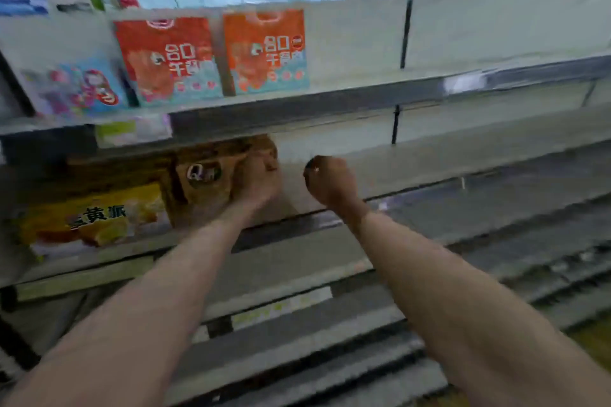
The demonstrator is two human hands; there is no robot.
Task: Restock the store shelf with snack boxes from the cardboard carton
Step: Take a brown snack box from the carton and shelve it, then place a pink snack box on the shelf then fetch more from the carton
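Left hand (256, 180) holds brown snack box (205, 185); right hand (329, 183) beside.

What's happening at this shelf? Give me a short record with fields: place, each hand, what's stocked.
place: store shelf, several tiers
left hand: on the right side of a brown box on the middle tier; grip blurred
right hand: curled, holds nothing visible, beside the box
same tier: yellow box left of the brown box
tier above: two orange boxes side by side
carton: not in view
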